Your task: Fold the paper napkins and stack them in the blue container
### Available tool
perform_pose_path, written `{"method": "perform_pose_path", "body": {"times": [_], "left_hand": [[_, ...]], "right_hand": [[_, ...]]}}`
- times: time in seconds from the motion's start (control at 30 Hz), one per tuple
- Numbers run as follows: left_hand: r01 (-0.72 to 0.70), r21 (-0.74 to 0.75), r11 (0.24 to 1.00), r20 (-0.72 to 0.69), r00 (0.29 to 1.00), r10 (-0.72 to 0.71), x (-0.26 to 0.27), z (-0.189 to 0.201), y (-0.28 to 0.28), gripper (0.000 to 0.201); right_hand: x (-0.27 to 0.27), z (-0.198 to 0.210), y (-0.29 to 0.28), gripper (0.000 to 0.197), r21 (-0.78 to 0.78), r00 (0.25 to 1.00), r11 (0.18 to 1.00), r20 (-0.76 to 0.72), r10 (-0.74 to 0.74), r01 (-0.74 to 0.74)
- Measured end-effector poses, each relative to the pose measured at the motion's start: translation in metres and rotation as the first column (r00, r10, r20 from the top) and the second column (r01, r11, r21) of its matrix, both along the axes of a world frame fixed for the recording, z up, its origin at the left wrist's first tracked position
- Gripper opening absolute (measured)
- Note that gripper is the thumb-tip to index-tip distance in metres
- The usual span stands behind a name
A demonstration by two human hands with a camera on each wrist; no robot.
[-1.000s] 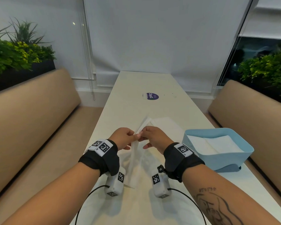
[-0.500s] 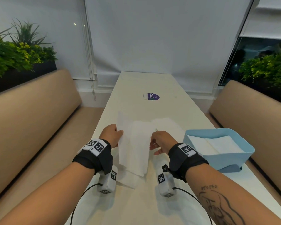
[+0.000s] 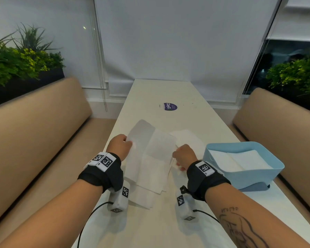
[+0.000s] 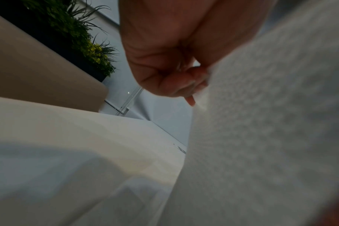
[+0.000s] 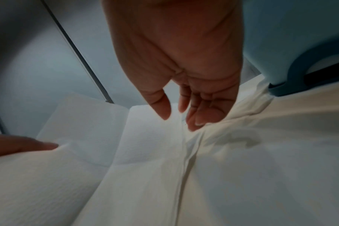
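A white paper napkin (image 3: 154, 158) (image 5: 145, 145) is spread out wide and lifted a little above the table between my hands. My left hand (image 3: 122, 145) (image 4: 188, 79) pinches its left edge, and the sheet (image 4: 261, 137) fills the right of the left wrist view. My right hand (image 3: 181, 154) (image 5: 175, 117) is at the napkin's right edge, fingers fairly straight, with a visible gap between thumb and fingertips. The blue container (image 3: 258, 176) (image 5: 281, 38) stands just right of that hand and holds folded napkins (image 3: 240, 161).
More loose napkins (image 3: 188, 140) lie on the white table (image 3: 168, 92) behind my right hand, others (image 3: 143, 199) under the lifted one. A purple sticker (image 3: 170, 106) lies farther back. Tan benches (image 3: 34, 131) (image 3: 279, 126) flank the narrow table.
My hands, together a second ago on a narrow folded napkin, have drawn apart sideways and the napkin has opened out wide between them.
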State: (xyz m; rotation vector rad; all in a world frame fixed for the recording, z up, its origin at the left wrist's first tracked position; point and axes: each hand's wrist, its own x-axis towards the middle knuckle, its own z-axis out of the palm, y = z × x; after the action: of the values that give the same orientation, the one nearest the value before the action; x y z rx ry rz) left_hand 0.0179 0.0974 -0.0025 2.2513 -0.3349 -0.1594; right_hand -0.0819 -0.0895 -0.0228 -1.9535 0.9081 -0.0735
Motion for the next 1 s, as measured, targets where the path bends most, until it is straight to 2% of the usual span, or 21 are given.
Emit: {"method": "perform_pose_path", "body": {"times": [0.13, 0.3, 0.4, 0.47, 0.53, 0.6, 0.67, 0.77, 0.83, 0.9, 1.0], "left_hand": [[0.055, -0.121, 0.991, 0.01, 0.998, -0.054, -0.006, 0.011, -0.006, 0.015], [0.123, -0.288, 0.95, -0.006, 0.991, -0.13, -0.015, 0.025, -0.007, 0.028], [0.129, -0.425, 0.896, -0.094, 0.978, -0.186, -0.017, 0.031, -0.004, 0.026], [0.094, -0.492, 0.865, -0.143, 0.972, -0.187, -0.017, 0.035, -0.002, 0.017], [0.052, -0.522, 0.852, -0.166, 0.973, -0.161, -0.015, 0.037, 0.001, 0.011], [0.025, -0.477, 0.879, -0.143, 0.984, -0.105, -0.009, 0.033, 0.002, 0.014], [0.019, -0.357, 0.934, -0.067, 0.997, -0.046, -0.004, 0.027, 0.003, 0.015], [0.041, -0.169, 0.985, 0.04, 0.999, -0.035, -0.005, 0.017, 0.001, 0.039], [0.079, -0.104, 0.991, 0.073, 0.995, -0.072, -0.012, 0.014, -0.004, 0.043], [0.13, -0.106, 0.986, 0.072, 0.99, -0.122, -0.019, 0.011, -0.011, 0.042], [0.168, -0.183, 0.969, 0.041, 0.986, -0.163, -0.029, 0.007, -0.019, 0.042]], "right_hand": [[0.005, 0.004, 0.007, 0.056, 0.107, 0.985, 0.993, 0.17, 0.037, -0.055], [0.007, 0.003, 0.004, 0.098, 0.198, 0.954, 0.978, 0.3, -0.006, -0.056], [0.007, 0.002, 0.001, 0.111, 0.276, 0.93, 0.96, 0.363, -0.06, -0.045], [0.006, 0.001, 0.0, 0.105, 0.363, 0.921, 0.93, 0.376, -0.102, -0.046], [0.003, 0.002, 0.001, 0.079, 0.415, 0.918, 0.907, 0.384, -0.097, -0.078], [0.001, 0.005, 0.005, 0.049, 0.436, 0.917, 0.89, 0.395, -0.057, -0.132], [-0.001, 0.009, 0.009, 0.034, 0.438, 0.916, 0.884, 0.399, -0.032, -0.16], [0.001, 0.015, 0.013, 0.026, 0.43, 0.916, 0.887, 0.4, -0.022, -0.167], [0.003, 0.019, 0.017, 0.02, 0.431, 0.913, 0.885, 0.408, -0.018, -0.175], [0.004, 0.025, 0.024, 0.012, 0.429, 0.902, 0.877, 0.431, 0.01, -0.214], [0.003, 0.032, 0.036, 0.015, 0.426, 0.884, 0.856, 0.461, 0.074, -0.294]]}}
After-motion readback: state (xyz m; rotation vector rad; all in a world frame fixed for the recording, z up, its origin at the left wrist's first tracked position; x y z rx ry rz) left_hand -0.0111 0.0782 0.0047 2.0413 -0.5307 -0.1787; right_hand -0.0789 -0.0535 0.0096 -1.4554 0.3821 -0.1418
